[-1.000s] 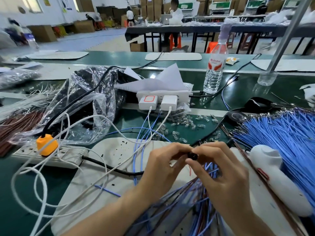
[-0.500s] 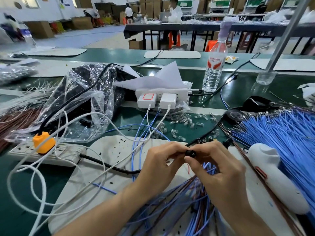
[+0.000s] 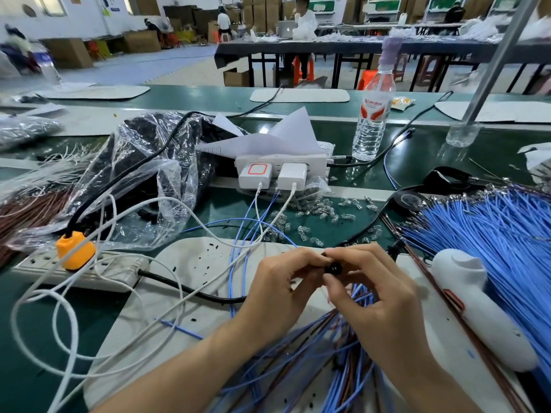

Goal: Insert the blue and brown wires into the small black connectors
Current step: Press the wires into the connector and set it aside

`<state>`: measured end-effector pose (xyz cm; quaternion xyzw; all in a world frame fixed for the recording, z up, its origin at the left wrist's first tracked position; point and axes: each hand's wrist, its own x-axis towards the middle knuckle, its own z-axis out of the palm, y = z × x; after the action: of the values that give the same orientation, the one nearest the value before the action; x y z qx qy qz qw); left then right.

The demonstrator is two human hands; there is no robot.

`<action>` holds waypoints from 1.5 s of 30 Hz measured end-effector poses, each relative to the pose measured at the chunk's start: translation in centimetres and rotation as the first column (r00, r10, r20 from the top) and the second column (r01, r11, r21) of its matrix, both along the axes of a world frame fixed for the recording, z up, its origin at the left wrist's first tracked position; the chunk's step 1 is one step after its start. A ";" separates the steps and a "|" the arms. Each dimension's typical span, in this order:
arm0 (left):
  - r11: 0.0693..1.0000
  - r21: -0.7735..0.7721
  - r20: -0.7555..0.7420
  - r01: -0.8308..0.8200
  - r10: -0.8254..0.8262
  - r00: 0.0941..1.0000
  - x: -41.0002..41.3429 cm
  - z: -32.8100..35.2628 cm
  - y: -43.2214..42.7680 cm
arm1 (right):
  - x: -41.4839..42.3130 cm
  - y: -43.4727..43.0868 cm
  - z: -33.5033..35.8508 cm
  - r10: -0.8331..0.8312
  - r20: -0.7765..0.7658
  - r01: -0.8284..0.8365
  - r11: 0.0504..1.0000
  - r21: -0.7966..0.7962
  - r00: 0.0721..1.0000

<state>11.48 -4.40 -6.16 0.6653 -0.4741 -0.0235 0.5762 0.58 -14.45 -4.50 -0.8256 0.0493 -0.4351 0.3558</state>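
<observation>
Left of your fingers (image 3: 302, 260) an orange plug (image 3: 76, 248) sits in a power strip (image 3: 114, 274); beyond them, two white chargers (image 3: 259, 174) and a water bottle (image 3: 372, 114); right, a white tool (image 3: 477, 305)

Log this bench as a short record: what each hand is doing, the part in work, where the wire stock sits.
left hand: pinches connector
right hand: pinches same connector from the other side
blue wires: big bundle, right of hands
brown wires: bundle, far left
mat: under hands, loose blue and brown wires on it
white tool: lying right of right hand, untouched
</observation>
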 end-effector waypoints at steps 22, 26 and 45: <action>0.999 0.029 0.028 0.017 -0.018 0.999 0.3 0.1 -0.3 | -0.1 0.1 0.0 -0.079 0.055 0.079 0.997 0.016 0.995; 0.999 0.031 0.100 0.041 -0.044 0.994 0.5 0.2 -0.5 | -0.5 -0.1 0.3 -0.076 0.093 0.069 0.995 0.078 0.993; 0.997 0.021 0.110 0.068 -0.070 0.991 0.5 0.0 0.1 | -2.5 -7.7 0.5 -0.741 -0.631 0.512 0.643 -0.569 0.228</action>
<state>12.03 -4.30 -6.15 0.6537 -0.5277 -0.0106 0.5423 -1.95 -22.15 -4.02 -0.8675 0.4872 -0.0978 -0.0241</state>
